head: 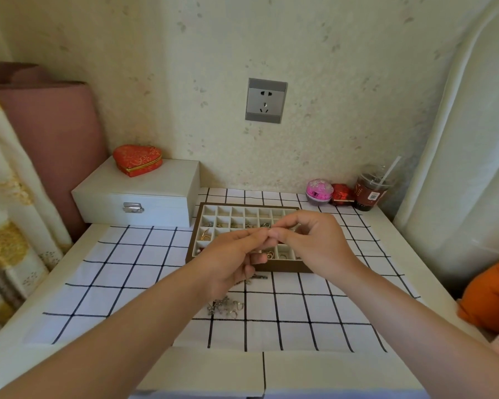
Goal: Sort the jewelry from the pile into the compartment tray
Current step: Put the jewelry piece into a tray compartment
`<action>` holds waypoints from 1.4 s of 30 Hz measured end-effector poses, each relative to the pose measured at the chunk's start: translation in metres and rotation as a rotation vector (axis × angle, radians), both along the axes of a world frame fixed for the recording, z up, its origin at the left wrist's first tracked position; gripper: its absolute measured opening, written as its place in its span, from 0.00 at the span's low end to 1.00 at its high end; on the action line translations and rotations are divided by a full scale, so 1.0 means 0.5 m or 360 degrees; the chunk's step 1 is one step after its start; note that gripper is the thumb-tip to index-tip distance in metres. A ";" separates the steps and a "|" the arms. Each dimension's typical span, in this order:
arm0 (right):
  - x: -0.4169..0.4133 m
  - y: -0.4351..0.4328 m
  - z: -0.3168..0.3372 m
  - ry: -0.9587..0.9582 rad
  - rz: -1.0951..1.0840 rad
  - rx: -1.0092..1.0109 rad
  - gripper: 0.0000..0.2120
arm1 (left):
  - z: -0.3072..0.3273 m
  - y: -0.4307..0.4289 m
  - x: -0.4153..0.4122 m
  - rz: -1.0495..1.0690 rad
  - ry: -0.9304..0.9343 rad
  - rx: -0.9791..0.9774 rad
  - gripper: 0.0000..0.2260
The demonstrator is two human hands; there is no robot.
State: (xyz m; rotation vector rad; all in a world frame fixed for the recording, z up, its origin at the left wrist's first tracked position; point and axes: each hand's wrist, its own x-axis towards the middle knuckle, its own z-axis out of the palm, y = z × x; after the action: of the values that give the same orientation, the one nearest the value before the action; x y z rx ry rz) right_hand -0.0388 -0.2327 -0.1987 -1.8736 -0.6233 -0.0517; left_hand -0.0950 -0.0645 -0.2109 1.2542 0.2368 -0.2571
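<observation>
The left hand (234, 254) and the right hand (314, 243) were held above the compartment tray (283, 267), their fingertips pinched and met over its middle rows; whatever was gripped between them was too small to be made out, so it could not be told whether either hand held a piece. The tray, brown-walled with pale cells, was set on a checked cloth (144, 269) spread over the white table (343, 372); small pieces were seen in several cells, among them a gold hoop (205, 235) near the left wall and rings (271, 254) in the front row. The jewelry pile (225, 308) was laid on the cloth in front of the tray, below the left wrist; a stray piece (257, 277) was seen just beside the tray's front wall. A white case (139, 194) with a metal clasp was placed left of the tray, and a red heart-shaped box (137, 160) was rested on its lid; a pink round case (319, 190), a small red box (341, 194) and a lidded cup (370, 191) with a straw were lined along the wall at the right; a wall socket (266, 100) was mounted above.
</observation>
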 end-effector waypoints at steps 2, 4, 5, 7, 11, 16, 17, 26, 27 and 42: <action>0.011 0.001 0.002 -0.0003 -0.0008 -0.0083 0.06 | 0.008 0.001 0.006 0.0046 -0.0058 0.0107 0.10; 0.033 -0.002 0.006 -0.0039 -0.0076 -0.0198 0.05 | 0.016 0.004 0.017 0.0114 -0.0209 0.0510 0.09; 0.049 -0.006 0.008 -0.0069 -0.0132 -0.0267 0.05 | 0.017 0.007 0.024 0.0151 -0.0326 0.0800 0.09; 0.084 -0.016 0.009 -0.0145 -0.0245 -0.0461 0.04 | 0.013 0.017 0.040 0.0157 -0.0571 0.1272 0.08; 0.140 -0.023 -0.010 -0.0212 -0.0332 -0.0861 0.05 | -0.011 0.045 0.071 -0.0040 -0.0720 0.1880 0.12; 0.171 0.004 -0.038 -0.0299 -0.0287 -0.1254 0.05 | -0.063 0.056 0.108 -0.0418 -0.0818 0.2516 0.27; 0.176 0.010 -0.043 -0.0321 -0.0279 -0.1337 0.05 | -0.071 0.055 0.112 -0.0477 -0.0814 0.2568 0.29; 0.206 0.032 -0.052 -0.0310 -0.0229 -0.1657 0.07 | -0.097 0.061 0.123 -0.0532 -0.0794 0.2559 0.30; 0.207 0.033 -0.052 -0.0297 -0.0219 -0.1667 0.08 | -0.098 0.061 0.124 -0.0525 -0.0801 0.2558 0.30; 0.119 0.046 0.012 -0.0429 -0.0175 -0.1337 0.06 | -0.064 0.091 0.072 -0.0250 -0.1126 0.2382 0.17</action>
State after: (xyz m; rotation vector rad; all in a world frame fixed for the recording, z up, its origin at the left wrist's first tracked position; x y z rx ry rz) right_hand 0.0206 -0.2095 -0.1930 -2.7440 -0.7984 -0.1307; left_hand -0.0588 -0.0189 -0.2430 2.7435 -0.3884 0.3425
